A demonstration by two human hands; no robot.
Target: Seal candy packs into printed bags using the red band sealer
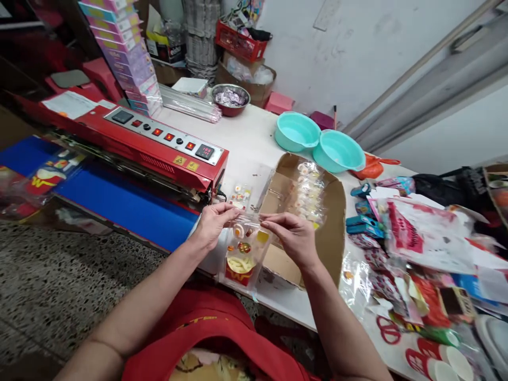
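A clear plastic bag [243, 248] hangs upright between my two hands, over the near edge of the white table. Food pictures or small food-shaped pieces show through it: an egg, and a red carton of yellow fries low down. My left hand [212, 225] pinches the bag's upper left corner, and the fingers of my right hand [293, 235] pinch the upper right. Just behind the bag stands an open cardboard box [337, 211] with a row of similar filled clear packets [307, 193] inside. Another such packet [241, 194] lies flat on the table beyond my left fingers.
A red sealing machine [166, 143] with lit switches and a blue conveyor belt [130, 201] stands at left; bagged pieces lie on the belt's far end. Two turquoise basins [339, 151] sit behind the box. Clutter, red scissors [388, 330] and paper cups [426, 365] crowd the right.
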